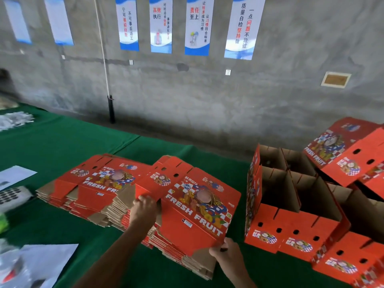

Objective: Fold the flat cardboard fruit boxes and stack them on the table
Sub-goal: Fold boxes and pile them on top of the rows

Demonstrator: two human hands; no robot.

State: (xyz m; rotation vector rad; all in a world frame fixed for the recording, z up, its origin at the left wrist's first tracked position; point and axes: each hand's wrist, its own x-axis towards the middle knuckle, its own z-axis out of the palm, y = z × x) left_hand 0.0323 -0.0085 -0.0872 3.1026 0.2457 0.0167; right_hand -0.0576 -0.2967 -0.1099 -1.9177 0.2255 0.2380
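Lifting the top flat box (pixel 197 206) off the nearer pile looks to be the step in hand: both hands are on its edges at lower centre of the frame. The left hand (pixel 144 210) has its fingers curled over the blank's left edge, where brown flaps meet the red printed face, and the right hand (pixel 227 253) pinches the near corner at lower right, thumb on top. This blank lies on the right stack of flat boxes (pixel 180 246), touching it, and whether it has parted from the sheet beneath cannot be told. A second stack of flat boxes (pixel 91 190) sits just beside it toward centre left, both on the green table (pixel 52 146). At right of the frame stand folded boxes (pixel 291 223) with open tops and brown dividers showing, and more folded ones (pixel 345 150) are piled tilted above them at upper right, so several are done while many remain flat. The next move probably calls for drawing the one sheet clear without dragging its neighbour, then pushing its sides apart into a tube before the bottom flaps are tucked. Loose white papers (pixel 47 258) lie at lower left, near the left forearm.
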